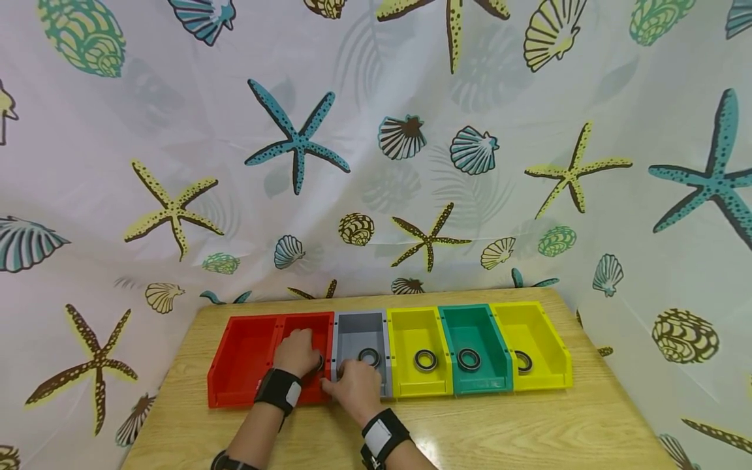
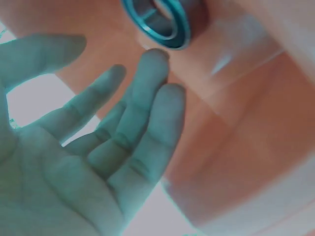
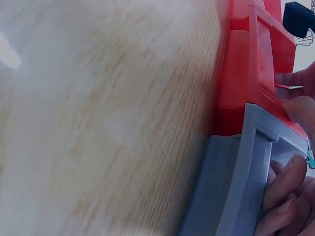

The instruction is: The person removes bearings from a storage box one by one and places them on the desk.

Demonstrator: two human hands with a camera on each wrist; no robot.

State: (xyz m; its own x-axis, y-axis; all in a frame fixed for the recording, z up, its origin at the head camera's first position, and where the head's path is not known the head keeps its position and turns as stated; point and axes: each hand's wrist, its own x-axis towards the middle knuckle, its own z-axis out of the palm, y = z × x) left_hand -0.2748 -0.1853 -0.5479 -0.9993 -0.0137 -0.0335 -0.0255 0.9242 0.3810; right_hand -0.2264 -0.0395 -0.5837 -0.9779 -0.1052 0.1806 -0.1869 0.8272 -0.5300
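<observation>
Overhead, left hand hides a bearing; wrist view shows fingers spread, empty.

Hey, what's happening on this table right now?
A person works at a row of six bins on a wooden table. The left hand reaches open into the second red bin, fingertips by a bearing ring. The right hand grips the grey bin's front edge. The grey, yellow and green bins each hold a ring.
</observation>
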